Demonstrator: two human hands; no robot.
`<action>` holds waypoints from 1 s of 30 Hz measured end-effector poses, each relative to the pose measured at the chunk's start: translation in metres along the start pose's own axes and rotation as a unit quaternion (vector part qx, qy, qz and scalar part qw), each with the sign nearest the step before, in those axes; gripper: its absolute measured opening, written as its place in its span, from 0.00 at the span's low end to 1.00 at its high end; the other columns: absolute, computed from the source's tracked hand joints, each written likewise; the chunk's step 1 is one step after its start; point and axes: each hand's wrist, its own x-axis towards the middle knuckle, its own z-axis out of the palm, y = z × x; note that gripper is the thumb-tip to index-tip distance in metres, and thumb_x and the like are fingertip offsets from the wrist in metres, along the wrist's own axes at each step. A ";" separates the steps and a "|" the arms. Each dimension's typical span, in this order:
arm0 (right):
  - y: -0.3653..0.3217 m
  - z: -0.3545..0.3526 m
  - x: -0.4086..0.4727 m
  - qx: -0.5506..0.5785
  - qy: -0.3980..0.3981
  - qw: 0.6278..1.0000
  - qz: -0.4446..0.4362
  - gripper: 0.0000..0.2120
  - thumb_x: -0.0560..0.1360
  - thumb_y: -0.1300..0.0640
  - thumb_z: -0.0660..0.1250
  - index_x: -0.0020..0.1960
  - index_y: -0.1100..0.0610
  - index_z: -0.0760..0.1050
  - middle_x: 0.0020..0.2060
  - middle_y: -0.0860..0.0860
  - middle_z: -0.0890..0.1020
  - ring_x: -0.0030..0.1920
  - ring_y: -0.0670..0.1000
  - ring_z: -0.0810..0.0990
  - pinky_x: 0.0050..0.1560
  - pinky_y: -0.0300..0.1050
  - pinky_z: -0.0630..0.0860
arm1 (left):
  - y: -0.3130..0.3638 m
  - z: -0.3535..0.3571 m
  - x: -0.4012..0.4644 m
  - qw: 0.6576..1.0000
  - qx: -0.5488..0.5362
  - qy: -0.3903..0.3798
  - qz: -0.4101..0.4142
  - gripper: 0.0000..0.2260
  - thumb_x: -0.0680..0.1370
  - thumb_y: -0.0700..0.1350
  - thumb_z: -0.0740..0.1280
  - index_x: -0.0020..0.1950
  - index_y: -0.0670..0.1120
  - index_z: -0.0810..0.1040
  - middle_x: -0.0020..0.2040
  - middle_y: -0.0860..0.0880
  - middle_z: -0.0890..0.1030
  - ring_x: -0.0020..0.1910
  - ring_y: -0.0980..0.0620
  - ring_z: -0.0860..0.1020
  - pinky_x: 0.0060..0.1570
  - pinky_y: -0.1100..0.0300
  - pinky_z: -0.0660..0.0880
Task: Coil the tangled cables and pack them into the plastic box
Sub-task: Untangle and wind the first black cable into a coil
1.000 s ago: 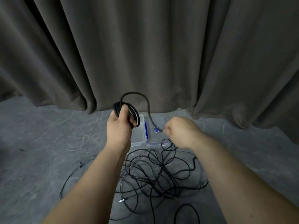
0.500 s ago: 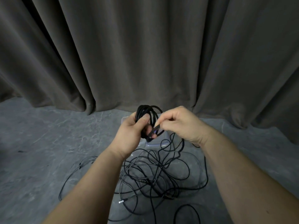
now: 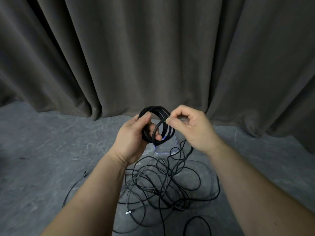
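Holding one nearly finished coil (image 3: 156,126), left grip (image 3: 134,135) clasps it, right grip (image 3: 189,126) pinches its end; tangled cables (image 3: 170,184) below remain, plastic box (image 3: 166,147) unpacked.

we see only a corner of the plastic box (image 3: 166,149); the left hand (image 3: 134,138) and black coil (image 3: 157,126) cover the rest. tangled cables (image 3: 170,184) run off the bottom edge. coil's connector too small to identify. both forearms cropped.
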 end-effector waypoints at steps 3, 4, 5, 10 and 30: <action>-0.001 -0.006 0.000 0.019 -0.021 1.000 0.009 0.07 0.73 0.58 0.72 0.41 0.61 0.77 0.37 0.52 0.81 0.40 0.44 0.78 0.47 0.40 0.75 | 0.003 -0.004 0.001 1.000 0.013 0.011 0.012 0.10 0.82 0.42 0.56 0.42 0.43 0.69 0.26 0.45 0.73 0.24 0.49 0.75 0.28 0.61 0.74; 0.000 -0.007 -0.001 0.021 -0.027 0.999 0.014 0.06 0.73 0.58 0.72 0.41 0.60 0.78 0.38 0.54 0.82 0.41 0.46 0.79 0.50 0.43 0.76 | 0.003 -0.005 0.002 0.999 0.025 0.016 0.016 0.09 0.83 0.42 0.56 0.44 0.43 0.70 0.26 0.46 0.73 0.24 0.49 0.75 0.29 0.61 0.74; 0.001 -0.007 -0.001 0.016 -0.029 0.999 0.017 0.06 0.73 0.57 0.72 0.41 0.59 0.78 0.40 0.53 0.82 0.43 0.48 0.79 0.52 0.45 0.76 | 0.003 -0.006 0.002 0.999 0.044 0.022 0.021 0.08 0.83 0.42 0.57 0.45 0.43 0.71 0.26 0.46 0.74 0.25 0.49 0.75 0.30 0.60 0.75; 0.011 0.000 0.000 -0.033 0.008 0.999 0.022 0.05 0.72 0.55 0.73 0.39 0.49 0.78 0.45 0.49 0.81 0.49 0.44 0.79 0.57 0.37 0.72 | -0.003 0.001 -0.001 0.987 0.157 0.023 0.037 0.07 0.83 0.43 0.58 0.48 0.42 0.72 0.25 0.49 0.73 0.24 0.52 0.75 0.31 0.61 0.75; 0.018 -0.004 -0.004 0.151 -0.041 0.979 0.128 0.07 0.70 0.50 0.74 0.36 0.48 0.79 0.40 0.53 0.80 0.45 0.51 0.77 0.48 0.45 0.76 | -0.006 0.004 -0.004 0.963 0.260 -0.025 0.062 0.10 0.82 0.46 0.60 0.54 0.38 0.74 0.25 0.51 0.74 0.26 0.52 0.77 0.33 0.64 0.74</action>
